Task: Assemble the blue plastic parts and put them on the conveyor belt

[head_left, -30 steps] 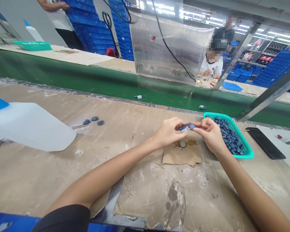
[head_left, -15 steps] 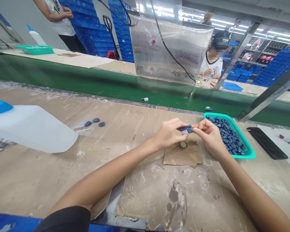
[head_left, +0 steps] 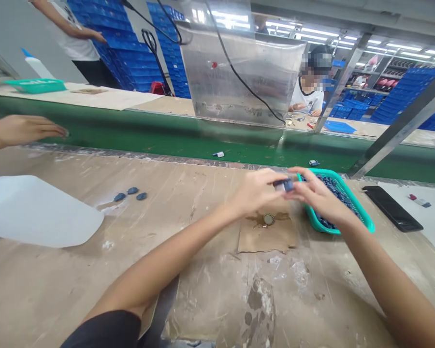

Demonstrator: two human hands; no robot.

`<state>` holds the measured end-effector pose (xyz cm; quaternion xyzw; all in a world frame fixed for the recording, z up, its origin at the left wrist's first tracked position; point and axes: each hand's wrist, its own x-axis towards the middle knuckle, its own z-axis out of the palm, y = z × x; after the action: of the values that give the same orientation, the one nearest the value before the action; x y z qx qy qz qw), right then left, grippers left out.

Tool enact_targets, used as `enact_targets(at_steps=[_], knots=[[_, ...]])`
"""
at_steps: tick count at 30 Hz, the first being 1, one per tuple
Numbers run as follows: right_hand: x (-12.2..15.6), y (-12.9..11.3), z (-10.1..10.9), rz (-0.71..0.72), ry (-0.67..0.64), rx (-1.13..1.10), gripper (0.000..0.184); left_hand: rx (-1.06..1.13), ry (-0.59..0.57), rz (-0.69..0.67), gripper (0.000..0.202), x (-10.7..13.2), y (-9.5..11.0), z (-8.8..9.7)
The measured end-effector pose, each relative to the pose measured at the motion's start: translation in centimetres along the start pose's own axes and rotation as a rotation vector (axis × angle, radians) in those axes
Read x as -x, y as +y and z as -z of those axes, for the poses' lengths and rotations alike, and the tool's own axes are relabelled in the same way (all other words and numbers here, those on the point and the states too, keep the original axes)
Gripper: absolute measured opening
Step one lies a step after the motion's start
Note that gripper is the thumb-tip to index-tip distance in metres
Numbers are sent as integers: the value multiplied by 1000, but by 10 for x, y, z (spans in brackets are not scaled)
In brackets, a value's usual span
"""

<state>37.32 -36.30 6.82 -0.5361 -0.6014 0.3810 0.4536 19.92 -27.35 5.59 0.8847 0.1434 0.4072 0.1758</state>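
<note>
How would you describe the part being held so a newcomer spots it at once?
On the bench, find the teal basket of dark blue parts. Beside it, above a brown cardboard scrap, the left hand and right hand pinch one small blue part. Only it is held up.

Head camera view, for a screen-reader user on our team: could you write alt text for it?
The person's left hand and right hand hold a small dark blue part between them above a teal plastic basket heaped with similar parts, on a worn workbench. Another person's hand shows at far left, over a green conveyor belt.
</note>
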Motion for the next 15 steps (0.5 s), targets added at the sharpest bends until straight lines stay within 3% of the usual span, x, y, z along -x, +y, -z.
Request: enact_targets(at_steps=[3,6,10,15], knots=[[-16,21,45,-78,293,728,44,-196,-158,217,25,-30,-56,-16],[-22,47,78,-231,223,1232,39,-343,-209,407,27,-49,-109,-29],[-18,63,93,-251,152,1337,40,-394,-162,532,33,-48,-149,-27],[-12,63,103,-299,164,1403,33,-392,-123,760,34,-31,-172,-3]])
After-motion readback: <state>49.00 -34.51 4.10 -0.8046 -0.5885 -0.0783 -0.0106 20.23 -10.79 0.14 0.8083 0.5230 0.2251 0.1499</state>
